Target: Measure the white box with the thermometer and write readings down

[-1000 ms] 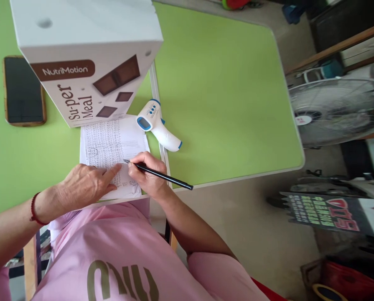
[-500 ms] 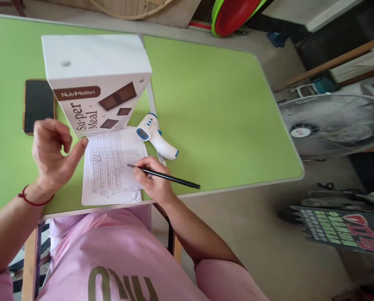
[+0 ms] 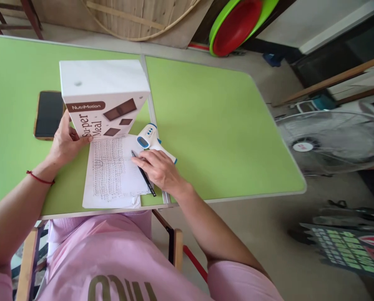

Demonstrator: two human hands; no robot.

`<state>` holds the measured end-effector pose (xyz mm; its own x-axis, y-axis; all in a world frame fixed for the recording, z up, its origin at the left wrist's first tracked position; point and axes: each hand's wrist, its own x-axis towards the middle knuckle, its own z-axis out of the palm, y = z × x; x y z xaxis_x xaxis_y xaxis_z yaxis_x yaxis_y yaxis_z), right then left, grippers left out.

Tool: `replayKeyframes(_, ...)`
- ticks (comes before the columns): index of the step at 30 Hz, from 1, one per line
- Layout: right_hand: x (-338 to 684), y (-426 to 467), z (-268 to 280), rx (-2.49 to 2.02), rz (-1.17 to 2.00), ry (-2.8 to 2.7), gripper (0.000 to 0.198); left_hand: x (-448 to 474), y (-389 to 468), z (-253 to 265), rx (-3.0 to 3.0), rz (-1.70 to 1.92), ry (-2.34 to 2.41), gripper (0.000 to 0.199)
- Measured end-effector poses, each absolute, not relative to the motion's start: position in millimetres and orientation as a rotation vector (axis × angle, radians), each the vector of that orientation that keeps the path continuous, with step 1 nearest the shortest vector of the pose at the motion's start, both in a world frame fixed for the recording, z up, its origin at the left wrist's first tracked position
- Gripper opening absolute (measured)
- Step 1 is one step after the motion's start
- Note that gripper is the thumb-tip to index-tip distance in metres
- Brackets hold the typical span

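Note:
My left hand (image 3: 67, 138) grips the lower left edge of an upright white box (image 3: 118, 104) printed "NutriMotion Super Meal", thumb on its front and fingers along its side. In front of the box lies a handwritten sheet of paper (image 3: 108, 175). A black pen (image 3: 146, 179) rests across the sheet's right part. Over the pen's upper part is my right hand (image 3: 158, 167), its fingers stretched out and loose; whether they touch the pen is unclear. Just beyond that hand lies a white and blue infrared thermometer (image 3: 147, 136), its handle partly covered.
A phone (image 3: 49, 115) lies left of the box, partly behind it. The green folding table (image 3: 218, 125) has a metal seam right of the paper. A standing fan (image 3: 327, 142) is past the right edge. Red and green basins (image 3: 237, 27) lean beyond the far edge.
My left hand has moved forward and taken hold of the box's edge. The pen has left my right hand's writing grip and now lies on the paper; those fingers have straightened.

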<state>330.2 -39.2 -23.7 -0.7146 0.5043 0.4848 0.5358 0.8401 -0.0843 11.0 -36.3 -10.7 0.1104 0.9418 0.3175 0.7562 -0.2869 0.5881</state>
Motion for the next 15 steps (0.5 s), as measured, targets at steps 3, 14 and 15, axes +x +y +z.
replayKeyframes(3,338,-33,-24,-1.018,-0.120,-2.299,0.038,11,-34,-12,1.911,1.057,1.800,0.056)
replayKeyframes(14,334,-31,-3,-1.535,0.680,-1.740,0.047,21,-45,6,1.208,1.395,1.394,0.068)
replayKeyframes(15,328,-42,2,-1.412,0.777,-1.605,0.046,21,-47,8,1.149,1.380,1.378,0.067)
